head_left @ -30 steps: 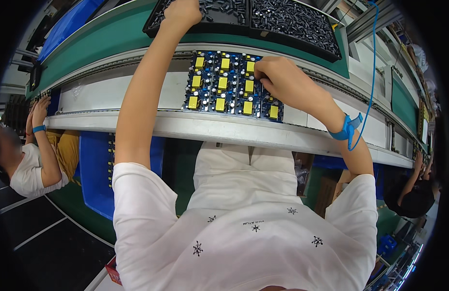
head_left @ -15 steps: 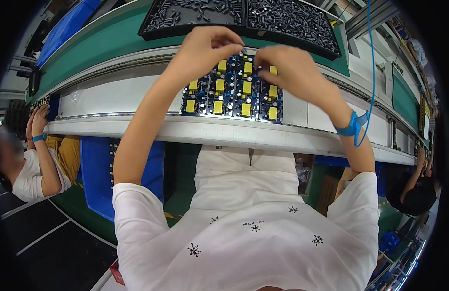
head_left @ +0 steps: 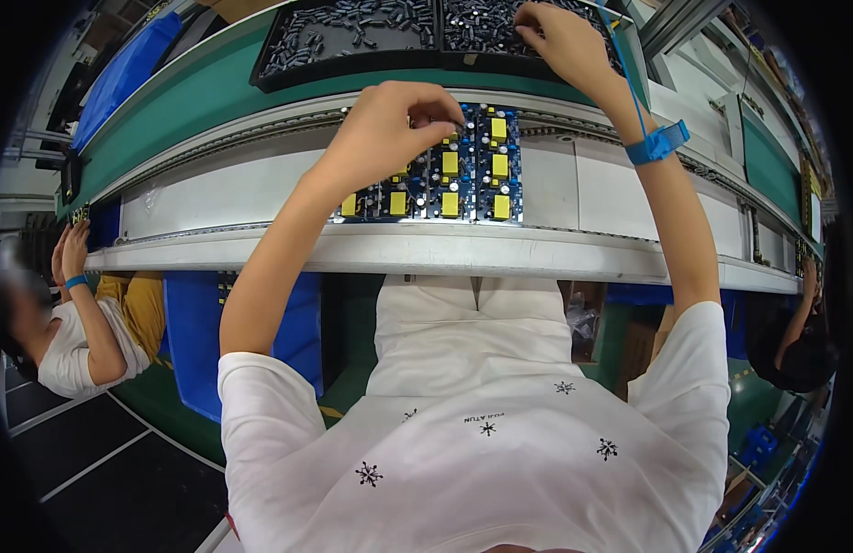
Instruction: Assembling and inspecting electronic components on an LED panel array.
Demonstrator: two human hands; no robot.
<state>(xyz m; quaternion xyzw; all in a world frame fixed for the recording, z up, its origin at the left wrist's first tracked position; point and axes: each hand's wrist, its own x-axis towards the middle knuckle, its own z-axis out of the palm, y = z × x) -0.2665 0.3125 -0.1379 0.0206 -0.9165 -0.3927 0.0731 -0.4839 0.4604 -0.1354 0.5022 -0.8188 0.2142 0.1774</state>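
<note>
Over the upper part of a block of blue circuit boards point(head_left: 486, 184) with yellow box-shaped components, my left hand point(head_left: 394, 124) is closed in a pinch. A small dark capacitor point(head_left: 460, 126) shows at its fingertips, partly hidden by them. That hand and forearm cover the upper left boards. Farther away, my right hand point(head_left: 569, 51) hangs above the right black tray point(head_left: 500, 63) of loose dark capacitors. Its thumb and forefinger are bent and slightly apart at the parts, with nothing seen between them. A blue strap point(head_left: 661, 143) with a cord circles my right wrist.
A second black tray point(head_left: 348, 63) of capacitors adjoins on the left. The boards lie on a conveyor with a white front rail point(head_left: 537, 251). Below it is a blue bin point(head_left: 192, 341). One person point(head_left: 86, 336) works at far left, another point(head_left: 800, 346) at far right.
My right hand has left the boards and moved up and right to the capacitor tray. My left hand has come slightly nearer, still pinching over the boards. The view has shifted a little.
</note>
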